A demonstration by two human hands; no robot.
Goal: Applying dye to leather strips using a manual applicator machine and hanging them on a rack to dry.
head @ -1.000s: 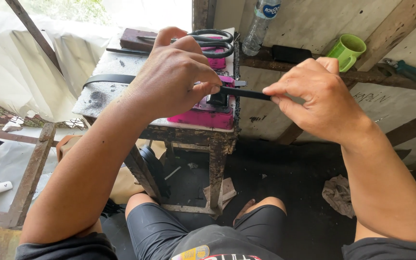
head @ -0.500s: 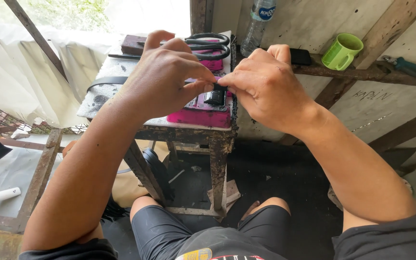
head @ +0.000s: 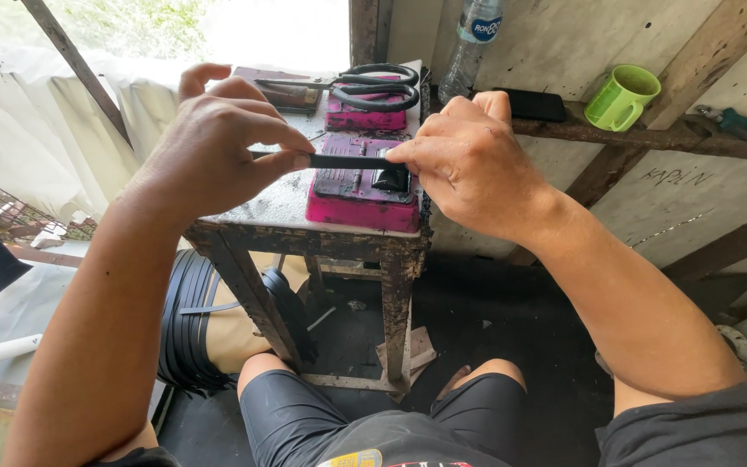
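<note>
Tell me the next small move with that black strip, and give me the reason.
Probably lower the black strip onto the pink block beneath it. The left hand and right hand each pinch one end, holding the strip level and taut just above the block's dark fitting, so it already seems lined up there. The scissors lie untouched behind.

A clear plastic bottle [head: 470, 47] with a blue-and-white label stands on the ledge beside a dark phone [head: 529, 105] lying flat.

Open air lies above the small table [head: 278, 203]; behind the pink block [head: 360, 186] stand scissors [head: 373, 84] and a bottle [head: 470, 43] (the wall close).
</note>
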